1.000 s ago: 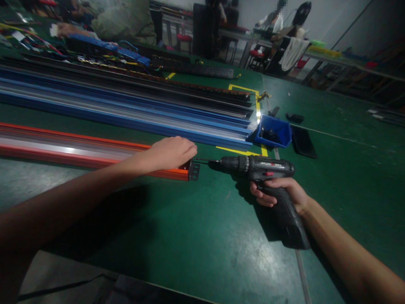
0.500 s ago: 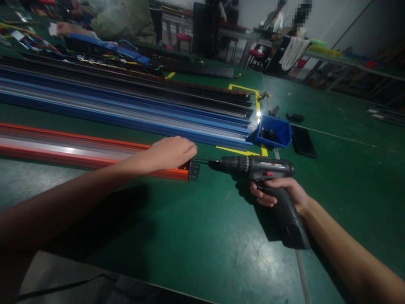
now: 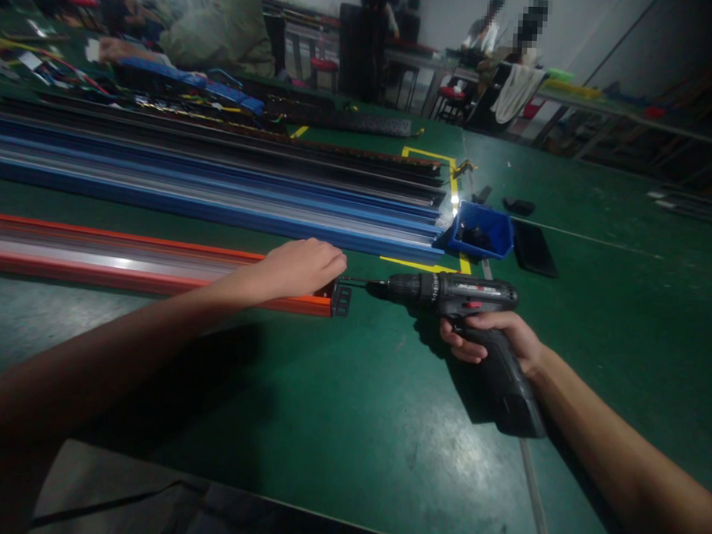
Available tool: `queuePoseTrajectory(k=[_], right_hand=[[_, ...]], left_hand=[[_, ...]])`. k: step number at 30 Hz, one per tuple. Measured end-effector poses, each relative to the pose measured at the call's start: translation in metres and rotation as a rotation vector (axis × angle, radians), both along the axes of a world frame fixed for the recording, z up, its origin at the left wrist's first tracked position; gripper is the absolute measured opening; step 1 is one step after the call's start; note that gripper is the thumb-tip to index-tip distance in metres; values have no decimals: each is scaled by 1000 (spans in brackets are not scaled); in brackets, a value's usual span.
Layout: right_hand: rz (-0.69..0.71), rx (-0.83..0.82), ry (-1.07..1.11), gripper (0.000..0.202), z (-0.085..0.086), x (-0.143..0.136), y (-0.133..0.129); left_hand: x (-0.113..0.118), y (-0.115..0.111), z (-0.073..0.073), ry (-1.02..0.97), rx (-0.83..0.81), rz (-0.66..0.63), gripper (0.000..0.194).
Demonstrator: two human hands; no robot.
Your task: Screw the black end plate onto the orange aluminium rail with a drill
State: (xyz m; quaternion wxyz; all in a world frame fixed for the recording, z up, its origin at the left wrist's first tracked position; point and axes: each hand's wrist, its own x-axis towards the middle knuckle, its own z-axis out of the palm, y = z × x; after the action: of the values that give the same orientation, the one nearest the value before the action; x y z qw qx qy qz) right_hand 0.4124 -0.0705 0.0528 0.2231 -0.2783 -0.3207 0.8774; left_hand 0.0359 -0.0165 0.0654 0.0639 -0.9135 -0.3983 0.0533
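One left hand (image 3: pixel 303 267) and one right hand (image 3: pixel 501 334), making two. One drill (image 3: pixel 475 294), with one bit (image 3: pixel 364 282). One orange rail (image 3: pixel 122 264), with one end cap (image 3: pixel 341 301) in sight. One green table (image 3: pixel 356 415). One blue bin (image 3: pixel 502 235), its dark parts (image 3: pixel 474 235) too jumbled to count. One black slab (image 3: pixel 535 250). Several blue rails (image 3: pixel 276 217) and several black rails (image 3: pixel 278 157), too closely packed to count. One white cloth (image 3: pixel 517 93). At least two red stools (image 3: pixel 324 65); background people (image 3: pixel 221 32) too dim to count.

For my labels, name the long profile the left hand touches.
The frontmost one: the long orange-and-silver profile. The left hand rests on its end, while long blue profiles and long black profiles lie beyond.
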Motion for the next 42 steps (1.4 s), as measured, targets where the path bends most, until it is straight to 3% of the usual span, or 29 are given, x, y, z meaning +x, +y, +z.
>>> queuePoseTrajectory(k=[42], right_hand=[[-7,-13,13,26,-1,1,0]], left_hand=[[2,0,3,-19,-39,35,38]])
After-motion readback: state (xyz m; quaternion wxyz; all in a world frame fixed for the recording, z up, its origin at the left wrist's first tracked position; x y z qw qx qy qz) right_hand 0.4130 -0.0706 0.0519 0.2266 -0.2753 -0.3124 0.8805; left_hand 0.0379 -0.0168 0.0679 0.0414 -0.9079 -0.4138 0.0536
